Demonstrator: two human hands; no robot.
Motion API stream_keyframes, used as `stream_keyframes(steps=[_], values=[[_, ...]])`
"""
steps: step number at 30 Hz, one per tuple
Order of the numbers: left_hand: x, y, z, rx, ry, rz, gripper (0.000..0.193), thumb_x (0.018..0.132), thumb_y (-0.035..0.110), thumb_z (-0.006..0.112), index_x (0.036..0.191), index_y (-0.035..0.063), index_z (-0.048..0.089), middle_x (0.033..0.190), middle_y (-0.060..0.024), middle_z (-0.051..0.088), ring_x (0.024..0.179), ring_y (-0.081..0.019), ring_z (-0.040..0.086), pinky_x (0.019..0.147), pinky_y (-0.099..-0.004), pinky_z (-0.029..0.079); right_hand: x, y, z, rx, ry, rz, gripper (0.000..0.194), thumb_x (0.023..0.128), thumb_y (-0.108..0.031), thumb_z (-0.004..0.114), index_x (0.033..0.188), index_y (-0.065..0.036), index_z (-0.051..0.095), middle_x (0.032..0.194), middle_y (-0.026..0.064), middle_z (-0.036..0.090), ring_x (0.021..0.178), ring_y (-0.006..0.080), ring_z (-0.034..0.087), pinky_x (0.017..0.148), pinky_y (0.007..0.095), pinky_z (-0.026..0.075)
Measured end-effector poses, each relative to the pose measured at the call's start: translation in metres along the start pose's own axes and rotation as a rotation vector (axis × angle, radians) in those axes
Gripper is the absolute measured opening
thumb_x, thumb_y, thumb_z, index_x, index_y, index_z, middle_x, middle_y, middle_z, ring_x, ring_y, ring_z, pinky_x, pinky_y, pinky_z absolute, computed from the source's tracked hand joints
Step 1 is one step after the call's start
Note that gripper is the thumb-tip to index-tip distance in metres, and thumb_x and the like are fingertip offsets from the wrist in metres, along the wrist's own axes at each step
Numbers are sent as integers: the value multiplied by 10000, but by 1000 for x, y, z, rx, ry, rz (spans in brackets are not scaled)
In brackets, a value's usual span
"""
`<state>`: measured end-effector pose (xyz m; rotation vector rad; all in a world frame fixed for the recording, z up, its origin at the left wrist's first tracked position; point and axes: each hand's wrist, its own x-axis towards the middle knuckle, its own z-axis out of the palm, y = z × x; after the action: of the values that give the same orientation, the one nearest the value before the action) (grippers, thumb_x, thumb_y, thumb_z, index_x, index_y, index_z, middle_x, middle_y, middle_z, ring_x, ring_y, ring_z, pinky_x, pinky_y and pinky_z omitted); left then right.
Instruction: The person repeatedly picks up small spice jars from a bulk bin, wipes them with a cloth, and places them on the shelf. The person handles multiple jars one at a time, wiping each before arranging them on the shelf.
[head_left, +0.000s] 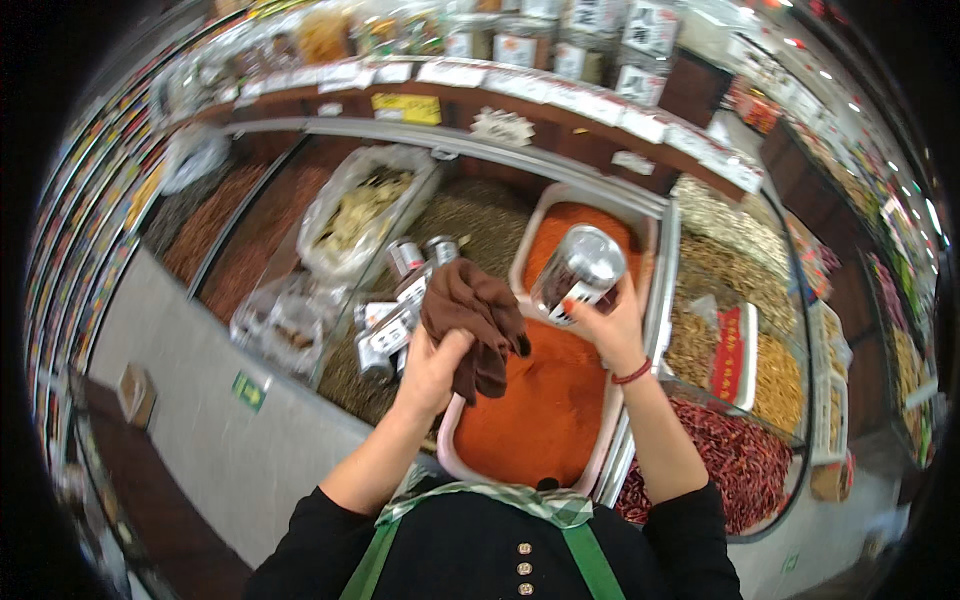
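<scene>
My left hand (436, 369) grips a crumpled brown cloth (474, 322). In my right hand (613, 324) is a clear jar (579, 270) with a silvery end facing up and a white label; dark contents show inside. The jar is tilted over two pale tubs of orange-red powder, the rear tub (517, 274) and the front tub (448, 442). Cloth and jar are apart. Several small labelled jars (390, 334) lie in a heap left of the cloth, on dark seeds or grains (480, 214).
Left of the jars stand a plastic-lined bin of dried pale flakes (364, 210) and a clear bag (281, 326). Dried red chillies (724, 457) fill a compartment at right. A metal rail (660, 300) divides the bins. Behind runs a shelf edge (450, 94) with price cards and large jars (517, 45).
</scene>
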<state>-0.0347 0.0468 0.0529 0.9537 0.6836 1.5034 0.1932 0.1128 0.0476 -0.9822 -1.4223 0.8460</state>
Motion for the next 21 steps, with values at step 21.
stream_keyframes(steps=[21], values=[[-9, -20, -71, -174, 360, -45, 307, 892, 81, 478, 1189, 12, 442, 1096, -102, 552, 981, -229, 561, 865, -383, 456, 108, 10, 71, 463, -197, -128, 407, 851, -41, 590, 1230, -27, 440, 1064, 61, 528, 963, 132, 532, 851, 267, 459]])
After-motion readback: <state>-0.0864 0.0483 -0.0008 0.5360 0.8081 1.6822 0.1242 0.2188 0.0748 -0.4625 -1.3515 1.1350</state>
